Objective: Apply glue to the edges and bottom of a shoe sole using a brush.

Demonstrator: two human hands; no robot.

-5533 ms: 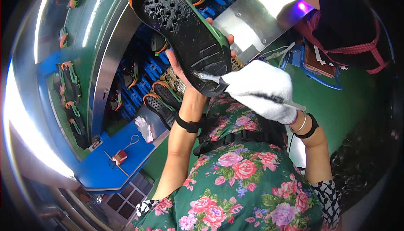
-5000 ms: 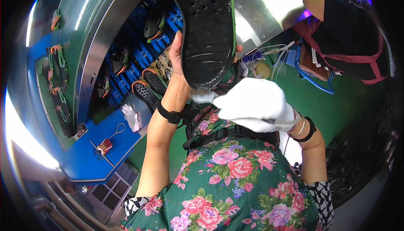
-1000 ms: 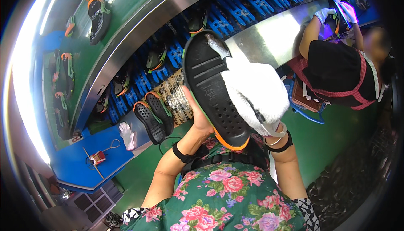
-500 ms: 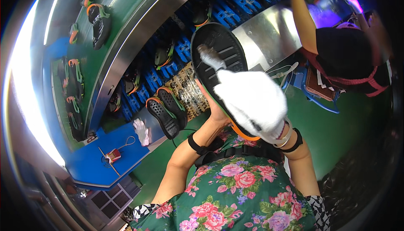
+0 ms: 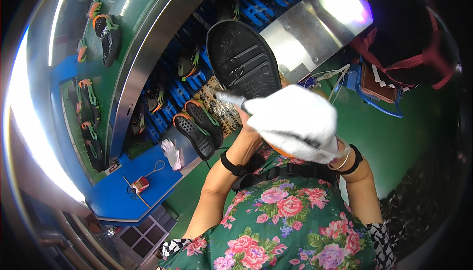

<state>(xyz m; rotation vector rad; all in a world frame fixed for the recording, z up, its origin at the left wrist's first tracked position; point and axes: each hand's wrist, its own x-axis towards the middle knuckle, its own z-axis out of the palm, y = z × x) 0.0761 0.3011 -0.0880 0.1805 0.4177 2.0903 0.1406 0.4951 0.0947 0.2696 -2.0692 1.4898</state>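
A large black shoe sole (image 5: 242,58) is tilted up in front of me, its ridged face toward me and wet-looking streaks near its ridges and toe. My left hand (image 5: 251,134), bare, grips it from the left and underneath, most of its fingers hidden. My right hand (image 5: 293,120), in a white glove, is closed around a brush (image 5: 230,97). The brush's blurred bristles stick out past the sole's left edge, above my left hand. Part of an orange edge (image 5: 281,150) shows below the glove.
Two black perforated shoe pieces (image 5: 194,134) with orange and green edging lie left of my hands. A blue table (image 5: 116,196) holds a pale glove (image 5: 171,155) and a small red object (image 5: 140,185). Blue racks (image 5: 258,11) carry more shoes; a co-worker (image 5: 399,33) is at the right.
The brush has moved down and left, from the sole's ridged face to beyond its left edge. The sole has tilted slightly, and wet streaks now show on it. The co-worker's gloved hand has left view.
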